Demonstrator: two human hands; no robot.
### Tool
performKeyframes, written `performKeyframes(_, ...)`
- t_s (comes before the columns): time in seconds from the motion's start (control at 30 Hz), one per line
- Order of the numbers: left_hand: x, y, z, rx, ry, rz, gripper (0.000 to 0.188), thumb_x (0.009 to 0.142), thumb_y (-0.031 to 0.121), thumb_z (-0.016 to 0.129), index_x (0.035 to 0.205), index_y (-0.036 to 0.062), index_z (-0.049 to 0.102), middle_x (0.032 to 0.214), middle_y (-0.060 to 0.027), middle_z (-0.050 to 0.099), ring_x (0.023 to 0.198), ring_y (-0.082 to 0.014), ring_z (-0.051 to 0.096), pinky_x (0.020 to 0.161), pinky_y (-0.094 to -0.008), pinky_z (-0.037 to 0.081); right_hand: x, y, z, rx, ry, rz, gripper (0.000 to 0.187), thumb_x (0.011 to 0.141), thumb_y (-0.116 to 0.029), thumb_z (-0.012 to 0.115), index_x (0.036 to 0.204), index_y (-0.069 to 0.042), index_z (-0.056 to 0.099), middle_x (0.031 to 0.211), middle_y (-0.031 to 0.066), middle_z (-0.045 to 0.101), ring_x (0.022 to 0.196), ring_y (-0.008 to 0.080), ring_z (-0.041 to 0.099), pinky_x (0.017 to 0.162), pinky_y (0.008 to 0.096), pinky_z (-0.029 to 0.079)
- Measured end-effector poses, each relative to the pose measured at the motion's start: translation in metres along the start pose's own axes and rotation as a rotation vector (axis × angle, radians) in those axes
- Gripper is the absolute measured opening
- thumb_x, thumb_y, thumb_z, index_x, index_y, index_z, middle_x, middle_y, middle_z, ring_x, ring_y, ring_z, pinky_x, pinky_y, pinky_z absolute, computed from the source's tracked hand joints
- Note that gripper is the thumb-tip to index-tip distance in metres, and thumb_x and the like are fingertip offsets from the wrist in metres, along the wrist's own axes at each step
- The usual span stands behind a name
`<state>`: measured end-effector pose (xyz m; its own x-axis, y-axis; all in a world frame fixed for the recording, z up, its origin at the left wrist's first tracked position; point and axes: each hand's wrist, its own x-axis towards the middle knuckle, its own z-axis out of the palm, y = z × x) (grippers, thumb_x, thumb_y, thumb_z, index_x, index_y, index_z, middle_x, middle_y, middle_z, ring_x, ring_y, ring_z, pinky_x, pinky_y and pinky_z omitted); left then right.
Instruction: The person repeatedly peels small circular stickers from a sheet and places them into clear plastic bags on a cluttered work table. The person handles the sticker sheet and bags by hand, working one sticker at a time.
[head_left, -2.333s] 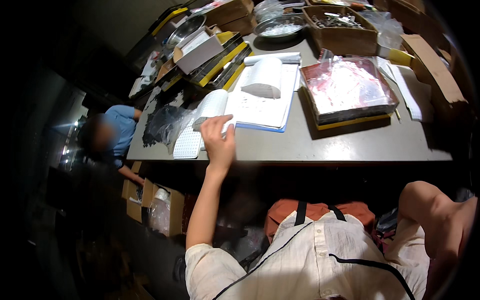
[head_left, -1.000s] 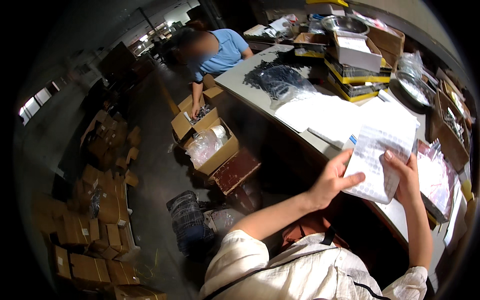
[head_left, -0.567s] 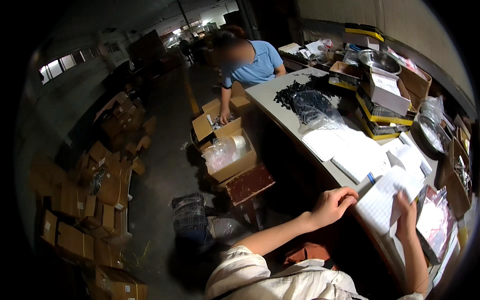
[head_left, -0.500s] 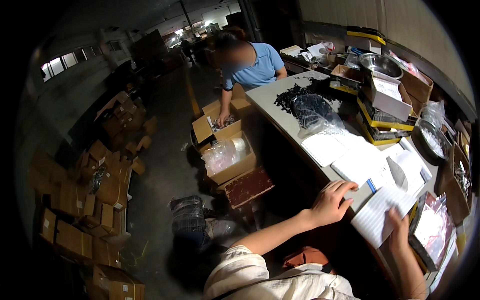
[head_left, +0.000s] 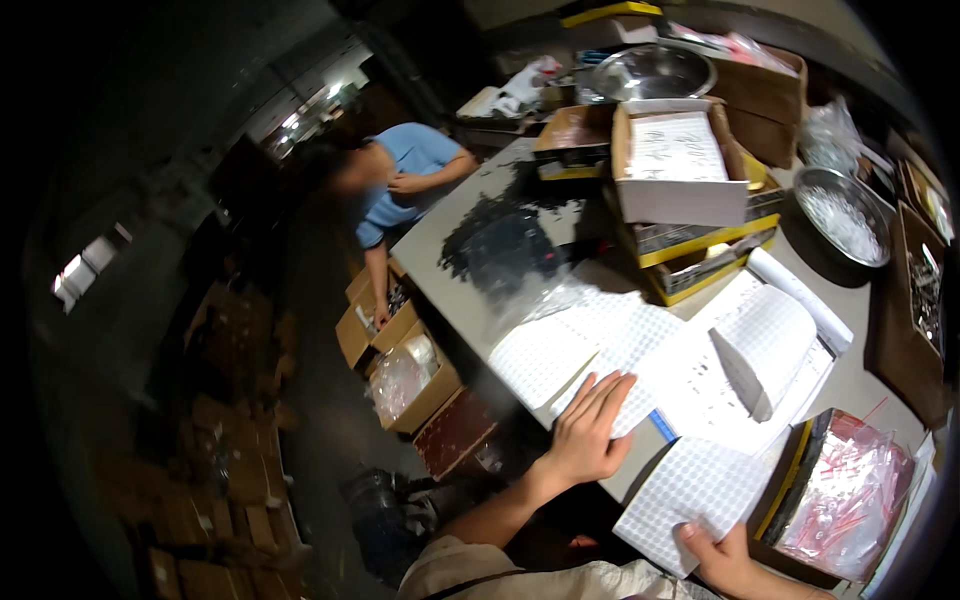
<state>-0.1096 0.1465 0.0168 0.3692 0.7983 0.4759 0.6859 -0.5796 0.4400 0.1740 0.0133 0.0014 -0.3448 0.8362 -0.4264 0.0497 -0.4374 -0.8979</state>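
Observation:
My left hand (head_left: 590, 432) lies flat, fingers spread, on white dotted sheets (head_left: 560, 350) at the near edge of the grey table (head_left: 450, 240). My right hand (head_left: 728, 560) grips the lower corner of another white dotted sheet (head_left: 692, 492), held just off the table's edge. Right of my left hand lies an open pad of the same dotted paper (head_left: 760, 350), with a blue pen (head_left: 661, 426) at its near corner.
A box of pink-red bagged pieces (head_left: 850, 495) sits right of the held sheet. Stacked boxes (head_left: 680, 170), two metal bowls (head_left: 845, 215) and a black pile of small parts (head_left: 500, 240) fill the far table. A person in a blue shirt (head_left: 405, 170) bends over floor cartons (head_left: 405, 370).
Both hands held the sheet up before. Now my left hand has let go and rests on the sheets on the table, and my right hand has lowered the sheet. The view swung toward the table.

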Motion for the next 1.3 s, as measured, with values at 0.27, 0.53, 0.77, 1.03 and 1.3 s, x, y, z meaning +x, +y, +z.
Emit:
performKeyframes(0.27,0.016,0.009,-0.013,0.017,-0.154,0.005,0.065,0.073,0.013,0.061,0.136,-0.0042,0.06,0.148,-0.0285,0.051,0.14,-0.046,0.046,0.118,-0.0605,0.029,0.003,-0.018,0.0,-0.279,-0.298,0.302,0.051,0.109,-0.039,0.047,0.154,-0.013,0.047,0.154,0.0176,0.046,0.133,0.0327,0.052,0.118,0.0527,0.026)
performKeyframes(0.53,0.007,0.007,-0.009,-0.028,-0.169,-0.032,0.062,0.081,0.005,0.051,0.143,-0.0035,0.055,0.154,-0.0275,0.045,0.146,-0.0458,0.038,0.122,-0.0621,0.018,0.02,-0.03,0.018,-0.414,0.153,-0.437,0.024,0.097,-0.023,0.065,0.107,-0.001,0.07,0.087,0.0215,0.07,0.078,0.0397,0.071,0.071,0.0447,0.054)
performKeyframes(0.77,0.027,0.059,-0.046,-0.364,-0.049,-0.262,0.054,0.092,0.008,0.048,0.145,-0.0036,0.051,0.15,-0.0223,0.051,0.145,-0.0396,0.042,0.122,-0.0529,0.022,0.039,-0.017,0.038,0.089,0.305,-0.042,0.03,0.102,-0.022,0.062,0.117,0.004,0.066,0.1,0.0084,0.072,0.092,0.0176,0.066,0.081,0.0359,0.053)
performKeyframes(1.03,0.052,0.099,-0.065,-0.386,-0.227,0.114,0.069,0.086,0.008,0.052,0.153,-0.0029,0.041,0.161,-0.0252,0.033,0.153,-0.0443,0.023,0.122,-0.0629,0.009,0.018,-0.148,0.037,0.374,0.507,-0.082,0.058,0.107,-0.049,0.047,0.135,0.001,0.057,0.121,0.0068,0.065,0.103,0.0163,0.061,0.088,0.0307,0.049)
performKeyframes(1.3,0.071,0.119,-0.072,-0.331,-0.337,0.477,0.077,0.083,0.017,0.06,0.155,0.0016,0.039,0.164,-0.0257,0.027,0.155,-0.0423,0.019,0.12,-0.0694,0.003,-0.003,-0.18,0.016,0.468,0.757,-0.364,0.044,0.096,-0.015,0.069,0.134,0.002,0.056,0.123,0.0096,0.065,0.112,0.0195,0.062,0.098,0.0335,0.048)
